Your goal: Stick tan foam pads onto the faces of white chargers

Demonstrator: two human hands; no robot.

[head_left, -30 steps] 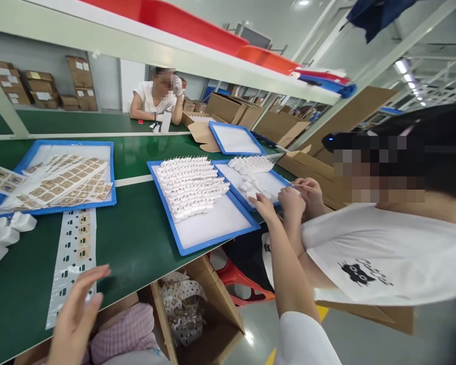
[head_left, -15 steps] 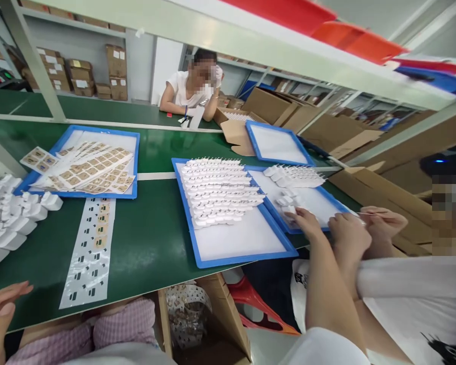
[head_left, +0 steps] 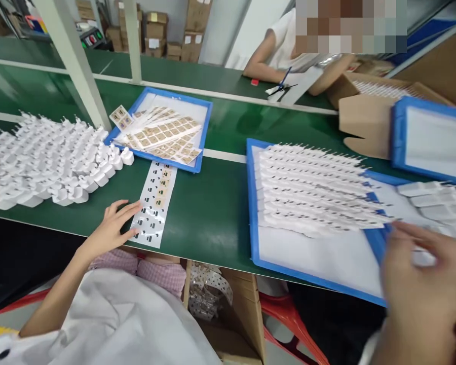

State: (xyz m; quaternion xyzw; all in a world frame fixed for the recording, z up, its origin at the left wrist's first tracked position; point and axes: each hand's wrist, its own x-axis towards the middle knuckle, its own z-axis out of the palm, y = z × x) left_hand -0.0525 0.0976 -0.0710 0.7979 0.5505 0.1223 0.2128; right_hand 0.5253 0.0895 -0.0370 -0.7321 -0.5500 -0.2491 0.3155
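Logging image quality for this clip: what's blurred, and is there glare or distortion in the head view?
In the head view, the right hand is motion-blurred while the left hand is sharp; soft glare sits on the green bench; wide-lens distortion bends the post.

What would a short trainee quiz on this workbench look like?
1. Fill in the blank: the tray holding rows of white power adapters has a ____ rim.
2. True or false: the loose heap of adapters lies directly on the green conveyor belt, not in a tray.
3. What lies nearest the person's left hand?

Key: 1. blue; 2. true; 3. the strip of gold labels.
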